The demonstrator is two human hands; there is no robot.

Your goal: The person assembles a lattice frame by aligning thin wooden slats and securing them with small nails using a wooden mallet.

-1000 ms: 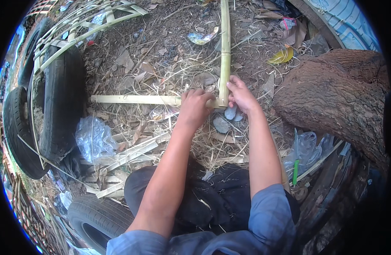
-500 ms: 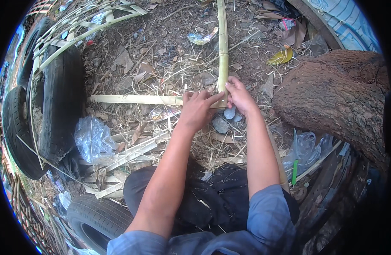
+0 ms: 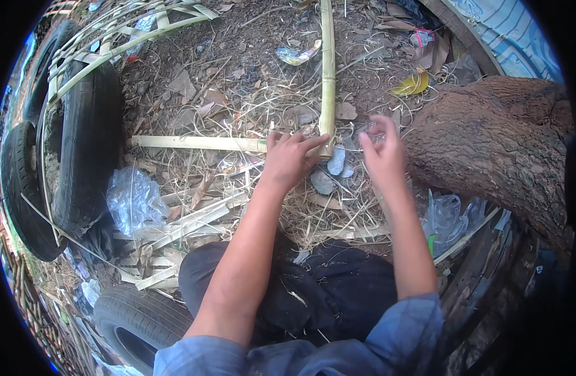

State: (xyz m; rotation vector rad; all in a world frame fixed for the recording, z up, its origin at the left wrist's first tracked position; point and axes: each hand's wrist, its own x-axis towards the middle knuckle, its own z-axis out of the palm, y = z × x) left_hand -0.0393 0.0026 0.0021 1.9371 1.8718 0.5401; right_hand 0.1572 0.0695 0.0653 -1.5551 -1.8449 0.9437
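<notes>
Two pale split bamboo strips meet in a corner on the ground. One strip (image 3: 197,143) runs off to the left; the other strip (image 3: 328,69) extends away from me. My left hand (image 3: 285,161) holds them at the corner, its index finger stretched across the joint and its other fingers bent over the left-running strip. Its thumb is mostly hidden. To the right of the corner, my right hand (image 3: 386,156) is raised and slightly blurred, with thumb and bent fingers apart and nothing visible between them. Small grey stones (image 3: 336,161) lie just beside the joint.
A thick tree trunk (image 3: 488,144) lies close on the right, with a green-handled knife (image 3: 430,244) and clear plastic nearer me. Tyres (image 3: 90,150), a woven bamboo lattice (image 3: 122,47) and a plastic bag (image 3: 134,200) are on the left. Bamboo shavings (image 3: 313,219) litter the ground.
My right hand has let go of the strip at the corner and moved to the right, its fingers now apart. My left hand stays on the corner.
</notes>
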